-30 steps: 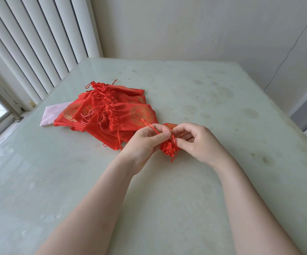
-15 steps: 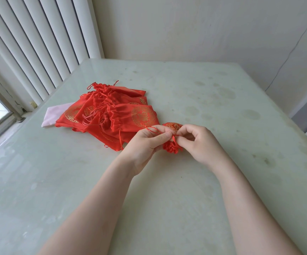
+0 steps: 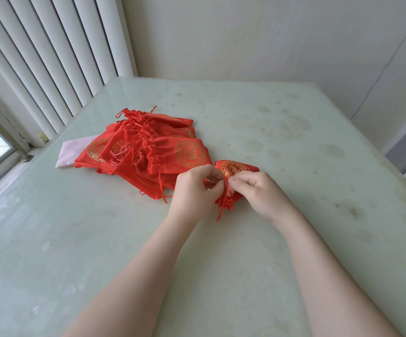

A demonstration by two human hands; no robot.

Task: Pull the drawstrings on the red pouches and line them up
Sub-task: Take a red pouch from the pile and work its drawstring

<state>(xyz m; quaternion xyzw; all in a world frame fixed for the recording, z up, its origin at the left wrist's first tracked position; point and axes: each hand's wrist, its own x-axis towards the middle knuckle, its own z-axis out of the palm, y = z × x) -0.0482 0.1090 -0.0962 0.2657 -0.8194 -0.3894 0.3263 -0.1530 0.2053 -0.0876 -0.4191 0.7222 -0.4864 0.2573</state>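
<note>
A small red pouch [image 3: 236,167] with a gold round pattern lies on the table between my hands, its mouth gathered toward me. My left hand [image 3: 195,190] pinches a red drawstring at the pouch's left side. My right hand [image 3: 260,193] pinches the gathered mouth and cord on the right. A loose end of drawstring [image 3: 219,212] hangs down below the fingers. A heap of several more red pouches [image 3: 148,152] with tangled cords lies just left of my hands.
The pale green tabletop [image 3: 294,132] is stained in patches. A pink cloth [image 3: 74,150] sticks out from under the heap's left side. Vertical blinds [image 3: 51,57] and a window run along the left edge; walls close the back and right.
The pouch has shifted a little to the right and its gold-printed body now shows beyond my fingers. My hands stay close together at its gathered mouth.
</note>
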